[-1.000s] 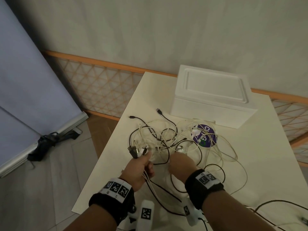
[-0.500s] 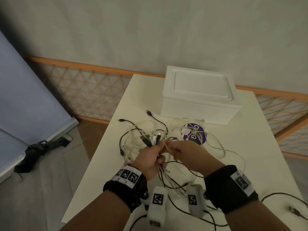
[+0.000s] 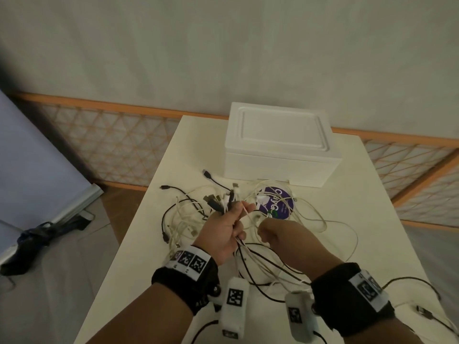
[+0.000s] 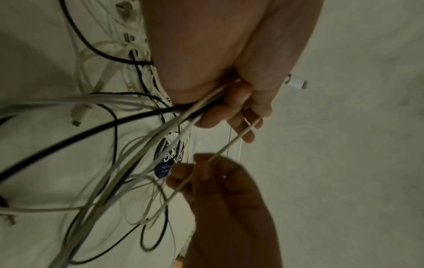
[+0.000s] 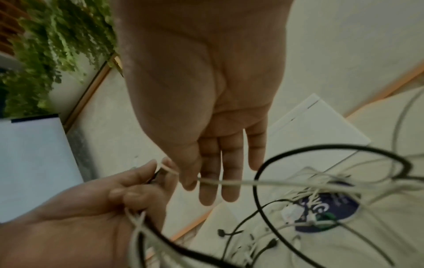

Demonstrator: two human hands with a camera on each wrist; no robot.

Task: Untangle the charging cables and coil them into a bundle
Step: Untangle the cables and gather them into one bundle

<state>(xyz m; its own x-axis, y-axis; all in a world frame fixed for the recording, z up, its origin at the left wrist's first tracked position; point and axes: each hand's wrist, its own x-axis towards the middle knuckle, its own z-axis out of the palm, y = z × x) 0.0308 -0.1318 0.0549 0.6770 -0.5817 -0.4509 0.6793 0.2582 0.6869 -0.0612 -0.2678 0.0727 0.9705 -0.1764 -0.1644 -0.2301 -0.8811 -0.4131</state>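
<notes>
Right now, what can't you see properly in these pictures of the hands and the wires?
- Head view: which plugs the left hand grips; too small and bunched.
- Head view: the right hand fingers; its own back hides them.
- Left wrist view: the purple sticker words; cables cross it, blurred.
- Head view: the cables by the table near edge; wrist cameras and the frame edge cut them off.

Charging cables (image 3: 188,214) — black and white — tangled, ends bunched upright.

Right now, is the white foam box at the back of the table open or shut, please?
Shut: the white foam box has its lid sitting flush on top, with no gap showing.
</notes>
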